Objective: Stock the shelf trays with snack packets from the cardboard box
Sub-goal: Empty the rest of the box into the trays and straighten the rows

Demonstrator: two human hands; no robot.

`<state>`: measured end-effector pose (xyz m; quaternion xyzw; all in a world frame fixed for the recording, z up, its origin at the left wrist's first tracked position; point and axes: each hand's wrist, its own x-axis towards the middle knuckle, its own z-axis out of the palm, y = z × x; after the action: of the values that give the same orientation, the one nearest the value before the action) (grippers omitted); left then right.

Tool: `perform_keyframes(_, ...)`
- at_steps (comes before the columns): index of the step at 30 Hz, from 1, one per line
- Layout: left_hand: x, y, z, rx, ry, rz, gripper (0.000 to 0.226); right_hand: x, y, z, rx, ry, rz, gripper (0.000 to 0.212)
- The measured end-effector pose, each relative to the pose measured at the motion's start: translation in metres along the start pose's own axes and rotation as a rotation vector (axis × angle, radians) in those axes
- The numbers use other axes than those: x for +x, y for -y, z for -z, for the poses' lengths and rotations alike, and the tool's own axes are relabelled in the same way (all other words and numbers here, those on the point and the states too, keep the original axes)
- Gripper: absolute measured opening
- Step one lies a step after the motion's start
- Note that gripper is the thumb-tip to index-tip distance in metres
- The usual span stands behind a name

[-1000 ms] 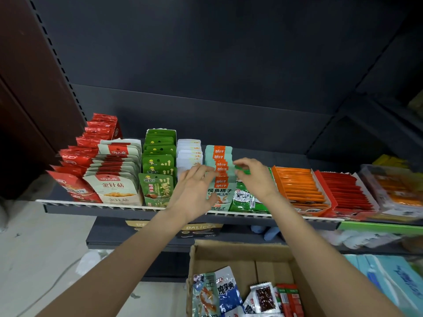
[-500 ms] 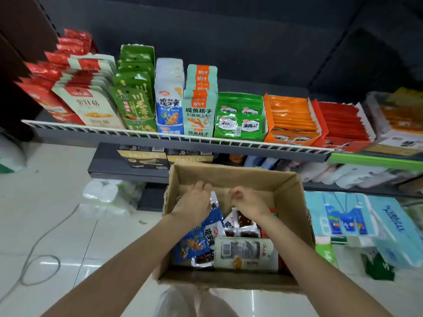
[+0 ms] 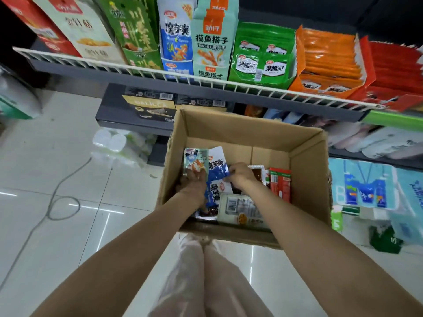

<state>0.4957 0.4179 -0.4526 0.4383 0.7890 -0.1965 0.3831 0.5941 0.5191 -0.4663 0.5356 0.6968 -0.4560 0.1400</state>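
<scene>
The shelf (image 3: pixel 206 84) runs across the top of the view, a white wire rail along its front edge, and its trays stand side by side. From the left there is a cream tray (image 3: pixel 91 30) printed 金针菇, a green tray (image 3: pixel 135 30), a blue and white tray (image 3: pixel 175 40) reading 魔芋爽, a teal tray (image 3: pixel 211 42) with an orange 劲仔 tab and 摸鱼搭子 in dark letters, a green tray of packets (image 3: pixel 263 56) marked 亲嘴烧, then an orange tray (image 3: pixel 327 62) and a red tray (image 3: pixel 393 72) whose print is too blurred to read. On a lower ledge sits a dark carton (image 3: pixel 148 107) lettered DALICCA.

Below the shelf, on the pale tiled floor, stands the open cardboard box (image 3: pixel 306 170), its long axis running left to right. Loose packets lie in its near half. A blue and white packet (image 3: pixel 216 165), reading 魔芋爽, lies with its long axis pointing away towards the shelf, glossy and crinkled. Just left of it a teal packet (image 3: pixel 195 159) lies the same way, showing a cartoon figure. Nearer, a pale packet (image 3: pixel 238 208) lies flat with a barcode up, and a red and green packet (image 3: pixel 280 186) stands against the right wall.

The left hand (image 3: pixel 193 181) rests on the teal packet, fingers bent down over it. The right hand (image 3: pixel 240 176) pinches the blue packet's right edge between thumb and fingers.
</scene>
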Motion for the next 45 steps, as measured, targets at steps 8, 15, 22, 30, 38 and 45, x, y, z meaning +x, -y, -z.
perform_keyframes(8,0.002,0.003,0.017,-0.261,-0.248,-0.152,0.083,-0.013,-0.005,0.03,0.426,-0.204,0.149,0.016)
perform_keyframes(15,-0.019,0.014,0.07,-0.668,-0.292,-0.41,0.018,-0.038,0.014,0.091,0.748,-0.31,0.27,0.019)
perform_keyframes(22,-0.044,-0.007,0.117,-1.182,-0.421,-0.441,0.022,-0.065,0.046,0.117,0.496,-0.363,0.414,0.018)
perform_keyframes(30,-0.07,-0.009,0.158,-1.563,-0.419,-0.582,0.037,-0.087,0.115,0.123,0.784,-0.162,0.611,0.019)
perform_keyframes(38,-0.076,0.044,0.197,-1.368,-0.371,-0.727,0.02,-0.072,0.173,0.156,0.797,-0.169,0.619,0.027)
perform_keyframes(45,-0.057,0.092,0.268,-0.786,-1.001,-0.533,0.031,-0.048,0.228,0.169,0.774,-0.399,0.636,0.017)
